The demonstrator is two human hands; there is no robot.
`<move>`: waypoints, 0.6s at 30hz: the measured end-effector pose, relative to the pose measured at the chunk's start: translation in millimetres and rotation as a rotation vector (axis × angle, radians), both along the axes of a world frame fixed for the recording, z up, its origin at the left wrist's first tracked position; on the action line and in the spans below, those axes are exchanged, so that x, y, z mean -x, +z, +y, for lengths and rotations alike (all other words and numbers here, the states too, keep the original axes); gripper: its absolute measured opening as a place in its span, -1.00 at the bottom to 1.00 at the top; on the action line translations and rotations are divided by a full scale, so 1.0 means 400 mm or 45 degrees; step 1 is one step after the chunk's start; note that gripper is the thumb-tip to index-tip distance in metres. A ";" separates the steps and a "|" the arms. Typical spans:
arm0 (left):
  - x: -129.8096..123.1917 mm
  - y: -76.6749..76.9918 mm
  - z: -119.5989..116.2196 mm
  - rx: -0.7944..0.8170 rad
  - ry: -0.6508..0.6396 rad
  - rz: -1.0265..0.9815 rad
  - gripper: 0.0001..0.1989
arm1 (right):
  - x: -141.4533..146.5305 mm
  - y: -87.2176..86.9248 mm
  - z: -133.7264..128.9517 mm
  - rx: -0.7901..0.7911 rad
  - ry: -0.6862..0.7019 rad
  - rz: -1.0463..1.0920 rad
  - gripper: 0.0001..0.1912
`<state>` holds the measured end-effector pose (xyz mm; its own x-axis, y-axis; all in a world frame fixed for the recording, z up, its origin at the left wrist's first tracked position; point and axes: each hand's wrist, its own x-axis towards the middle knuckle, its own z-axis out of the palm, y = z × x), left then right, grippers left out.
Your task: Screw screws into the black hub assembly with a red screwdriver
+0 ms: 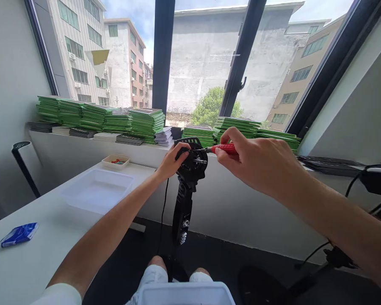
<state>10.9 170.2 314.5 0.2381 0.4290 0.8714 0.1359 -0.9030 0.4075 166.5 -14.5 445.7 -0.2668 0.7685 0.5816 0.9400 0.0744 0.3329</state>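
A black fan-like motor head (pixel 193 167) stands upright on a black pole, its round face turned toward me with a metal shaft sticking out of the middle. My left hand (pixel 174 160) is closed on the upper left edge of this head. In my right hand (pixel 249 159) is a screwdriver with a red handle (pixel 225 148), held between thumb and fingers and pointing left. Its metal tip reaches the upper part of the head, near my left fingertips. Whether a screw sits at the tip is too small to tell.
Stacks of green boxes (pixel 146 123) line the windowsill. On the white table (pixel 51 254) at left are a translucent tray (pixel 98 190), a small box with red parts (pixel 115 162) and a blue packet (pixel 19 234). A white bin (pixel 186 292) is at my lap.
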 end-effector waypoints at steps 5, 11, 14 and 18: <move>-0.002 -0.003 0.003 -0.003 -0.022 -0.021 -0.84 | -0.006 -0.006 0.002 0.137 0.200 -0.049 -0.49; -0.005 0.005 -0.017 0.042 -0.066 -0.017 -0.74 | 0.022 0.005 -0.015 -0.147 -0.041 -0.156 -0.46; 0.003 0.015 -0.027 0.156 -0.082 -0.008 -0.54 | 0.013 0.013 -0.009 0.045 0.108 -0.023 -0.55; 0.000 0.024 -0.035 0.172 -0.068 -0.058 -0.62 | 0.005 0.003 -0.001 -0.073 0.132 -0.067 -0.50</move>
